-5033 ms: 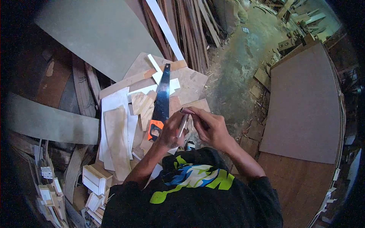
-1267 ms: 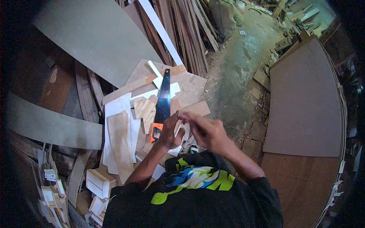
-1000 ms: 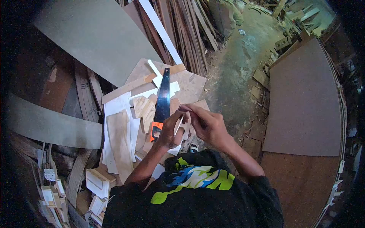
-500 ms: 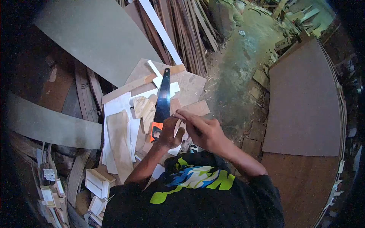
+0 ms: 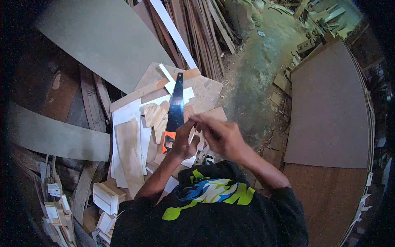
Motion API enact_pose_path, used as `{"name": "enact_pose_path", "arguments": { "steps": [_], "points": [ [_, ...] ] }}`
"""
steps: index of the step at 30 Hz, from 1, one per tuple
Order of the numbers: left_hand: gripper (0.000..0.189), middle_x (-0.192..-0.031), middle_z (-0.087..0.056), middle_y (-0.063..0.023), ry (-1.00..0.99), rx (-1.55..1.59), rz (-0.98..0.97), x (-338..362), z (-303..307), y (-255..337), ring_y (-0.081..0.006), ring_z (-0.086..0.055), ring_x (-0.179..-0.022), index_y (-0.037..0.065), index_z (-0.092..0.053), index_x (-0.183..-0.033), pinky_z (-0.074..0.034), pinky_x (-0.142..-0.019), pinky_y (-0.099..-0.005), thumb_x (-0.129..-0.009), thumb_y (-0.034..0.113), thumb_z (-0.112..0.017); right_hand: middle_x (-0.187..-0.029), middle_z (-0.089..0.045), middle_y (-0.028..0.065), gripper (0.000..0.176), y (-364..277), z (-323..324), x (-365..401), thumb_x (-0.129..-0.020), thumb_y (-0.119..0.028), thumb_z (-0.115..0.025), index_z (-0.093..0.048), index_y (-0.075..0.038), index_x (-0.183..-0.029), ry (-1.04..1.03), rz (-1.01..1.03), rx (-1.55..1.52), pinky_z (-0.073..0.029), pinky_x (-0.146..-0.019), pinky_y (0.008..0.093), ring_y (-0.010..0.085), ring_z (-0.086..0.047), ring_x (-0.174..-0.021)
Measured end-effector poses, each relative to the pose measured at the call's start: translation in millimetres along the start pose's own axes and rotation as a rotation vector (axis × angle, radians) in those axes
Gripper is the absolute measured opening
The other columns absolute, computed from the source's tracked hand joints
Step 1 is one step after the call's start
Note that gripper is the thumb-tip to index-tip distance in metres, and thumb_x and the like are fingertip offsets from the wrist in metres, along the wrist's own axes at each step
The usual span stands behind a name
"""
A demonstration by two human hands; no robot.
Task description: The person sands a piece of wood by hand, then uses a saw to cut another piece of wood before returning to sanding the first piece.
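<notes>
My left hand [image 5: 183, 143] and my right hand [image 5: 225, 139] meet at their fingertips in front of my chest. Both are closed in a pinch; anything between the fingers is too small or hidden to make out. The right fingers are slightly blurred. Just left of my left hand lies a handsaw [image 5: 176, 108] with a dark blade and an orange handle, its blade pointing away from me. Beside the saw sits a light wood offcut [image 5: 155, 116] with visible grain. Pieces of board lie beneath both hands, partly covered by them.
A pale plank [image 5: 130, 152] rests on white sheets [image 5: 126, 110] at the left. Long wooden strips [image 5: 201, 37] lean at the back. A large grey panel [image 5: 107, 37] stands upper left, stacked brown sheets [image 5: 329, 111] at the right. Concrete floor [image 5: 259, 70] runs between them.
My right hand has turned and shifted slightly, its fingers now blurred at my left fingertips. My left hand has hardly moved. The saw and boards lie as before.
</notes>
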State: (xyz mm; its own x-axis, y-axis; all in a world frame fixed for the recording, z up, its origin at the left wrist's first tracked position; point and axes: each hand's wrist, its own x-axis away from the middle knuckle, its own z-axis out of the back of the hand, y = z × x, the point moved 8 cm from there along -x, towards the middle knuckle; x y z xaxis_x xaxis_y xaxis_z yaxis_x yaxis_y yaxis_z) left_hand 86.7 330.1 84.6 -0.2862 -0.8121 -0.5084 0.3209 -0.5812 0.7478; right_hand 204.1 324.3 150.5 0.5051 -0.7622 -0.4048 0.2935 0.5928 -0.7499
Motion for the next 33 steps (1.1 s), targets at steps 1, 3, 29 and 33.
{"name": "enact_pose_path", "arguments": {
  "steps": [1, 3, 29, 33],
  "points": [
    [0.029, -0.098, -0.057, -0.0219, -0.003, 0.004, 0.020, 0, -1, 0, -0.0421, -0.061, -0.092, 0.002, -0.049, -0.110, -0.049, -0.078, -0.0444, -0.092, 0.024, -0.050, -0.110, -0.068, 0.0176, 0.053, 3, 2, -3, -0.081, 0.001, -0.065, -0.053, -0.010, -0.132, -0.019, -0.046, -0.024, -0.057, -0.074, 0.0423, 0.0380, -0.069, -0.090],
    [0.029, -0.095, -0.057, -0.0210, 0.024, 0.014, -0.075, -4, 1, 0, -0.0419, -0.060, -0.087, 0.001, -0.051, -0.107, -0.049, -0.076, -0.0429, -0.090, 0.024, -0.049, -0.082, -0.068, 0.0107, 0.050, -10, 3, -1, -0.079, 0.006, -0.064, -0.060, -0.008, -0.127, 0.112, 0.103, 0.006, -0.054, -0.059, 0.0346, 0.0247, -0.068, -0.063],
    [0.047, -0.099, -0.059, -0.0204, -0.036, -0.026, -0.005, -10, 6, 12, -0.0404, -0.063, -0.090, -0.004, -0.053, -0.112, -0.053, -0.079, -0.0437, -0.065, 0.002, -0.060, -0.096, -0.070, 0.0197, 0.046, -1, 19, -5, -0.085, 0.001, -0.061, -0.058, -0.009, -0.129, 0.067, 0.003, -0.063, -0.057, -0.070, 0.0378, 0.0324, -0.071, -0.081],
    [0.038, -0.095, -0.059, -0.0187, -0.060, 0.022, 0.157, -7, 3, -5, -0.0370, -0.063, -0.087, -0.004, -0.054, -0.108, -0.052, -0.077, -0.0402, -0.073, 0.010, -0.059, -0.089, -0.069, 0.0186, 0.050, -14, -2, 16, -0.083, 0.000, -0.064, -0.056, -0.011, -0.132, -0.037, -0.019, -0.106, -0.055, -0.061, 0.0380, 0.0312, -0.069, -0.069]
  ]
}}
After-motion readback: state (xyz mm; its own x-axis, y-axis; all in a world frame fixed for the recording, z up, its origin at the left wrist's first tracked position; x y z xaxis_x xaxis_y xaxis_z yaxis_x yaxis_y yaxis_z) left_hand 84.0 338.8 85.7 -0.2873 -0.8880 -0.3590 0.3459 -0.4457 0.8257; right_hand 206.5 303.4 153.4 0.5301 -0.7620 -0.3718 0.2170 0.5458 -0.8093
